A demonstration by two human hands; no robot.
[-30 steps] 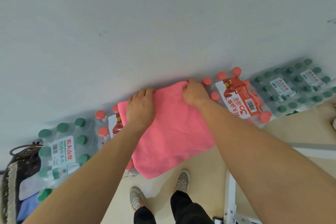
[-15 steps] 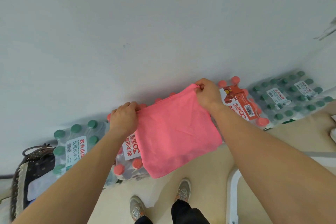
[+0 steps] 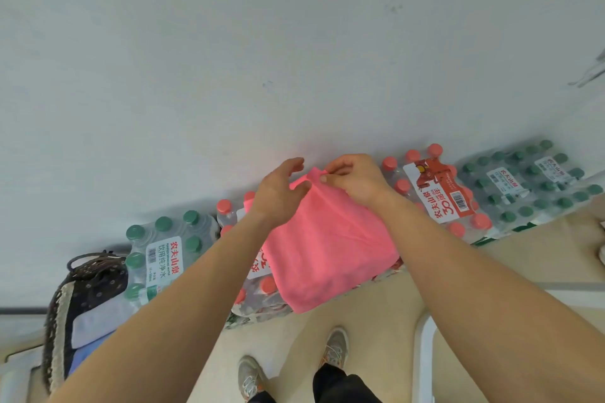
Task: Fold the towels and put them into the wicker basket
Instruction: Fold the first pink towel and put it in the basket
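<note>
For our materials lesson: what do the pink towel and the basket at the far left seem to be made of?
Pink towel: soft matte cloth, possibly microfibre; it drapes and creases without any shine. Basket: woven fibre, probably wicker, dark with a pale braided band; the weave texture shows.

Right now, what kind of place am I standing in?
Probably a storeroom or a storage corner: shrink-wrapped packs of bottled water line a bare wall, and a wicker basket holding cloths sits beside them. The pink towel lies over the packs, which serve as a makeshift table.
</note>
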